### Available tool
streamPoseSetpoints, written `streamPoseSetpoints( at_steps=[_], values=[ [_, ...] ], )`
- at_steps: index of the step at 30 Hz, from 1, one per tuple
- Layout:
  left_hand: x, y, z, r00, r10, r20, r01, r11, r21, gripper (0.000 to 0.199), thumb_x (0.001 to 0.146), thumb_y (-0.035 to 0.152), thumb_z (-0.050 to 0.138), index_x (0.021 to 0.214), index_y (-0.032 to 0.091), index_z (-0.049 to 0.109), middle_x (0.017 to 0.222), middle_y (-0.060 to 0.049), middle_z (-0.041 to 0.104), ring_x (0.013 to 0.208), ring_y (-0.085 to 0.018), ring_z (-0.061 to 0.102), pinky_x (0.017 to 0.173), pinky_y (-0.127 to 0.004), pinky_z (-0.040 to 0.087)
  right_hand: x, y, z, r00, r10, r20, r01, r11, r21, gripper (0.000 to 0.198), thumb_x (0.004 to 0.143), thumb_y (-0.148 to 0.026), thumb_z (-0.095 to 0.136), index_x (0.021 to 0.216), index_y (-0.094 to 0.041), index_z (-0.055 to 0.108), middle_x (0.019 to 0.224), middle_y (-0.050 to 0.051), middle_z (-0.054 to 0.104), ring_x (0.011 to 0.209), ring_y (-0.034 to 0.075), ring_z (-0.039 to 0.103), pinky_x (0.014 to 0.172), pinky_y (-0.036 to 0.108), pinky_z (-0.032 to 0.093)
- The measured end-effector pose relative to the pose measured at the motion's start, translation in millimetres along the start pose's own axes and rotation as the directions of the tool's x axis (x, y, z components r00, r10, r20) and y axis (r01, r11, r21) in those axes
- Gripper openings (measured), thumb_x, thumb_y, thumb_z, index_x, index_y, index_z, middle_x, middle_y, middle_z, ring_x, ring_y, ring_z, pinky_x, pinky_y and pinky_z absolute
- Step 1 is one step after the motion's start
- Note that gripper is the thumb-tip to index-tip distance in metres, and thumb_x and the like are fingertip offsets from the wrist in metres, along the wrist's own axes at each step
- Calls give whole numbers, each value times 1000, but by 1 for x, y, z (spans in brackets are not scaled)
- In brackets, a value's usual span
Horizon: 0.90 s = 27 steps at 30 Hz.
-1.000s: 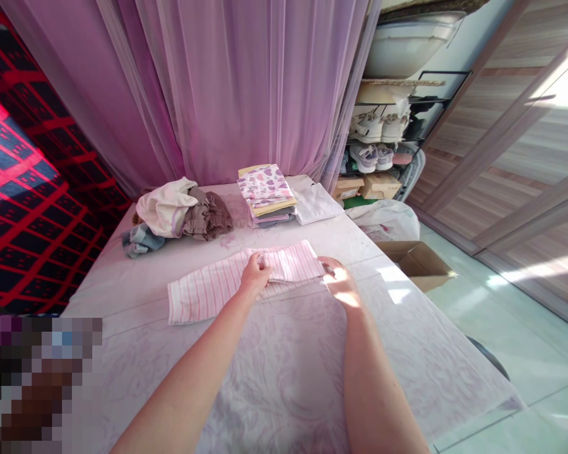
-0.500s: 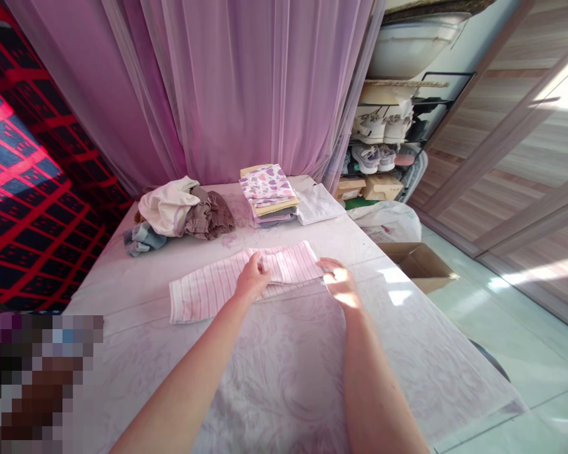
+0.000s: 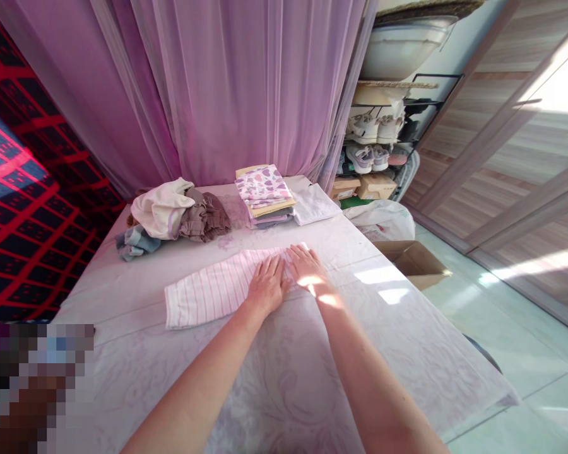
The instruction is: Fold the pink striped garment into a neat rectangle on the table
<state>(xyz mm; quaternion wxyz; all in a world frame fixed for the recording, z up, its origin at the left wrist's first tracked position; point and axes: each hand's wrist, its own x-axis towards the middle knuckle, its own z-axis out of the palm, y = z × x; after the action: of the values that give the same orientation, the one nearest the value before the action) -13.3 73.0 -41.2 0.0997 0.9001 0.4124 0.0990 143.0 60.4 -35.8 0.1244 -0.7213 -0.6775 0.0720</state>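
Note:
A pink-and-white striped garment (image 3: pixel 208 291) lies flat on the pale patterned tablecloth (image 3: pixel 274 378). My left hand (image 3: pixel 266 285) rests palm down on its right part, fingers spread. Beside it, my right hand (image 3: pixel 308 270) presses flat on the garment's right end, covering that edge. Neither hand grips anything.
Behind the garment sit a loose heap of cream, brown and grey clothes (image 3: pixel 170 214), a folded stack topped by a heart-print piece (image 3: pixel 264 195) and a folded white cloth (image 3: pixel 315 203). A cardboard box (image 3: pixel 414 263) stands on the floor to the right, by a shoe rack (image 3: pixel 376 139).
Both hands let go of the garment's folded right end and now lie flat on it. My right hand moved left, close to my left hand.

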Motion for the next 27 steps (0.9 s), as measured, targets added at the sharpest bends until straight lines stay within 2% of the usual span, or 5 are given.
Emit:
streamPoseSetpoints(
  at_steps=[6, 15, 19, 23, 27],
  values=[
    [-10, -8, 3, 999, 17, -50, -18, 1000, -10, 53, 97, 37, 39, 147, 20, 40, 156, -11, 38, 146, -29, 28, 118, -50, 24, 0, -1, -1, 986, 61, 155, -47, 995, -89, 55, 100, -38, 32, 153, -23, 31, 162, 7, 22, 150, 26, 15, 117, 54, 18],
    [-23, -21, 3, 999, 42, -33, -41, 998, 39, 58, 97, 49, 38, 148, 22, 38, 157, -10, 36, 146, -28, 27, 117, -50, 25, -2, -6, -4, 988, 73, 136, -57, 991, -118, 56, 100, -41, 32, 153, -21, 31, 162, 7, 24, 149, 26, 16, 117, 54, 19],
    [-31, -25, 1, 999, 50, -21, -49, 998, 45, 62, 97, 52, 37, 150, 20, 36, 158, -11, 35, 147, -28, 27, 118, -50, 24, -6, -5, 1, 998, 52, 31, -49, 993, -103, 51, 98, -38, 37, 146, -22, 43, 158, 6, 34, 147, 25, 24, 115, 49, 24],
    [-35, -25, 2, 999, 31, -28, -31, 999, 22, 62, 97, 51, 39, 150, 19, 35, 158, -12, 34, 147, -29, 27, 119, -51, 23, -14, 1, 10, 986, 32, -162, -45, 996, -74, 40, 95, -27, 40, 125, -21, 65, 142, 8, 56, 135, 22, 44, 112, 39, 28],
    [-37, -32, 8, 989, -3, -145, -3, 999, -39, 59, 96, 46, 44, 145, 15, 40, 155, -16, 38, 143, -29, 34, 117, -47, 28, -22, 7, 20, 949, 56, -309, -67, 998, -23, 33, 89, -23, 47, 110, -23, 72, 133, 7, 63, 127, 23, 52, 111, 40, 29]
  ],
)
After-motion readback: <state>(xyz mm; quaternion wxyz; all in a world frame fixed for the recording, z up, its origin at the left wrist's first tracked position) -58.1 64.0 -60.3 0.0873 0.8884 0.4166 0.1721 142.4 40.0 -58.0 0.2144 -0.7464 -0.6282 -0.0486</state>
